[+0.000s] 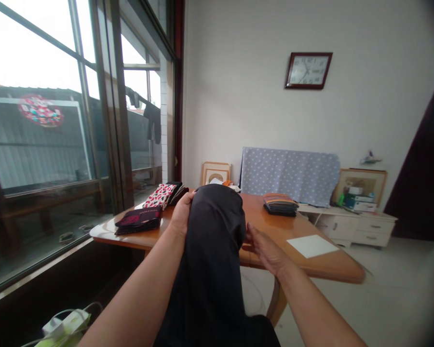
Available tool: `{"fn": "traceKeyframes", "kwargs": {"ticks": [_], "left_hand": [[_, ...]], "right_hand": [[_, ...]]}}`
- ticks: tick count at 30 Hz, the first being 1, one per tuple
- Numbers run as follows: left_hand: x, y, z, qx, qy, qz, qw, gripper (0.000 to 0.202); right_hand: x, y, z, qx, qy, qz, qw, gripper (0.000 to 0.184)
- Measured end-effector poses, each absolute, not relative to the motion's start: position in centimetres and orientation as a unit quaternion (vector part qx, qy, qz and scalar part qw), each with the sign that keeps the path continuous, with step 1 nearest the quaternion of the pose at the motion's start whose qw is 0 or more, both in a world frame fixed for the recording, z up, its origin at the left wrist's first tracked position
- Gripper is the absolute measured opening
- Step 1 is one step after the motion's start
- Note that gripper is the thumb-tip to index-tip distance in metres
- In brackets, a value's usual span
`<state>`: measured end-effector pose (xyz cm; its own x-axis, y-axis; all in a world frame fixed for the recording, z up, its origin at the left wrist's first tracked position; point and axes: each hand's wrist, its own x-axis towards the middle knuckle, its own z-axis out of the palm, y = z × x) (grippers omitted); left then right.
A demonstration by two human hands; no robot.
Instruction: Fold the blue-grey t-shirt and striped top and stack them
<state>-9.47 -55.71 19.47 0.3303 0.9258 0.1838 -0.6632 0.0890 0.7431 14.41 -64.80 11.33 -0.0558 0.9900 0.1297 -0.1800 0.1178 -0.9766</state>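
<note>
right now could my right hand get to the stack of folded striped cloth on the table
Probably yes: the right hand rests against the black garment, and only bare wooden tabletop lies between it and the stack of folded striped cloth, so nothing seems to block it.

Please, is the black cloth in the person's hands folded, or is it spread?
Not folded flat: the black cloth hangs long and loose from the left hand, while the right hand touches its edge.
</note>
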Motion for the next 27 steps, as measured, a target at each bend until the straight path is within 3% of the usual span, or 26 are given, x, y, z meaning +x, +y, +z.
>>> {"fn": "traceKeyframes", "kwargs": {"ticks": [5,11,15,18,23,27], "left_hand": [[-8.4,-56.6,19.1,0.427,0.191,0.523,0.712,0.017],[-8.8,-57.8,19.0,0.508,0.173,0.543,0.646,0.013],[-9.0,-60.4,19.2,0.621,0.159,0.459,0.615,0.014],[-8.9,-61.6,19.1,0.69,0.156,0.385,0.592,0.021],[-7.6,-60.4,17.9,0.697,0.226,0.436,0.523,0.025],[-6.1,-59.7,16.9,0.694,0.242,0.478,0.481,0.049]], "right_hand": [[11.7,-65.3,12.6,-0.343,-0.448,0.6,0.567,0.046],[13.4,-63.6,13.6,-0.321,-0.398,0.508,0.693,0.041],[14.6,-62.7,14.2,-0.339,-0.332,0.488,0.733,0.031],[14.5,-63.1,15.1,-0.291,-0.33,0.529,0.725,0.028],[14.1,-64.5,16.3,-0.285,-0.379,0.592,0.651,0.038],[13.8,-65.0,17.1,-0.315,-0.427,0.517,0.672,0.034]]}}
